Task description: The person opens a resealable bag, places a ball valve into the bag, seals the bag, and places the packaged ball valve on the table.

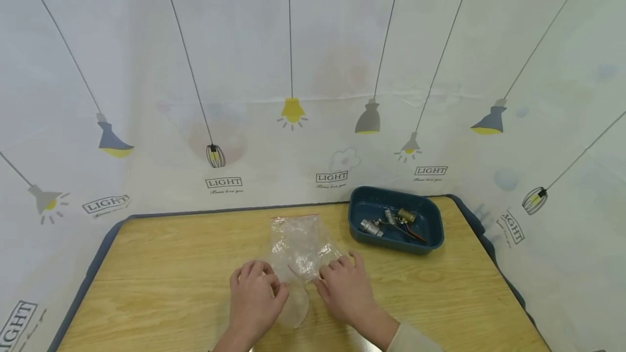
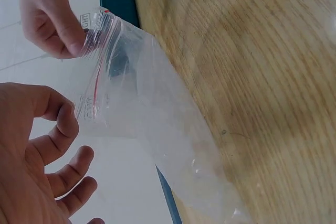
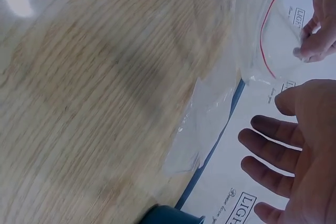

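Note:
A clear zip-lock bag (image 1: 295,303) with a red seal line hangs between the hands near the table's front. The left hand (image 1: 256,295) pinches the edge of its mouth between thumb and forefinger, the other fingers loosely bent; the left wrist view shows this edge beside the red line (image 2: 96,85). Close by, the right hand (image 1: 347,289) has its thumb tip beside the bag. In the right wrist view its fingers (image 3: 273,148) are spread and apart from the thumb. A second clear zip-lock bag (image 1: 295,235) lies flat just behind the hands, its red-edged end pointing away.
At the back right stands a dark blue tray (image 1: 359,227) holding several metal pipe fittings (image 1: 371,227), one part with a red handle (image 1: 415,235). The wooden table (image 1: 171,265) is bordered by a blue edge and a lamp-patterned white sheet (image 1: 254,42) rising behind it.

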Available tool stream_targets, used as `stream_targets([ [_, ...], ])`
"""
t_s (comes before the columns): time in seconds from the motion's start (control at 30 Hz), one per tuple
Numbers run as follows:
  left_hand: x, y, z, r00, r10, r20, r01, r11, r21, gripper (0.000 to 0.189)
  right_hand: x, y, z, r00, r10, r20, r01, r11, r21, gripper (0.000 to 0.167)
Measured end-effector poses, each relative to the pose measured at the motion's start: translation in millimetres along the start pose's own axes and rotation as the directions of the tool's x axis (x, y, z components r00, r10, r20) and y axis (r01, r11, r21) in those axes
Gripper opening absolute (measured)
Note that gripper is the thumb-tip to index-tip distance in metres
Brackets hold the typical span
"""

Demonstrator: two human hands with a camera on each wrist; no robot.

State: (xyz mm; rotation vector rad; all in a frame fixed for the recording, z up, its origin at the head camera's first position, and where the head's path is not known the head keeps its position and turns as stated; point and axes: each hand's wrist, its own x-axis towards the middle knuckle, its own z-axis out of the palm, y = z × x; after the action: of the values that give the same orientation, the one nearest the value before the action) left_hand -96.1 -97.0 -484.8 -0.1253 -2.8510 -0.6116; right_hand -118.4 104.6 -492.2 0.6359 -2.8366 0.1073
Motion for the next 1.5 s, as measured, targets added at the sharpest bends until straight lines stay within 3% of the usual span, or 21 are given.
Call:
stream_targets([
  [0.23,0.5,0.6,-1.2,1.0,-0.013,0.008,0.013,1.0,-0.025,0.04,-1.0,19,0,0.998,0.005,-0.07,-0.006,1.0,-0.013,0.015],
  [0.43,1.3,0.5,-5.2,0.999,-0.025,0.021,0.026,0.998,-0.051,0.038,-1.1,37,0,0.998,0.059,-0.011,-0.059,0.998,-0.015,0.02],
  [0.67,1.9,-4.5,-9.4,0.996,-0.078,0.053,0.082,0.994,-0.069,0.035,0.6,66,1,0.994,0.091,-0.059,-0.094,0.994,-0.053,0.022],
  [0.97,-0.6,-8.9,-9.4,0.994,-0.095,0.052,0.099,0.992,-0.072,0.036,13.7,106,-1,0.984,0.176,-0.006,-0.176,0.978,-0.115,0.033],
  [1.23,0.5,-8.8,-8.7,0.994,-0.088,0.057,0.092,0.993,-0.077,0.036,33.1,131,2,0.99,0.142,0.009,-0.135,0.957,-0.256,0.034],
  [1.37,1.3,-8.1,-7.0,0.994,-0.088,0.065,0.093,0.992,-0.085,0.036,45.9,139,1,0.988,0.144,0.059,-0.121,0.95,-0.287,0.032],
  [1.5,1.4,-6.2,-5.0,0.994,-0.082,0.072,0.089,0.99,-0.109,0.036,57.5,144,0,0.958,0.201,0.207,-0.138,0.949,-0.284,0.037],
])
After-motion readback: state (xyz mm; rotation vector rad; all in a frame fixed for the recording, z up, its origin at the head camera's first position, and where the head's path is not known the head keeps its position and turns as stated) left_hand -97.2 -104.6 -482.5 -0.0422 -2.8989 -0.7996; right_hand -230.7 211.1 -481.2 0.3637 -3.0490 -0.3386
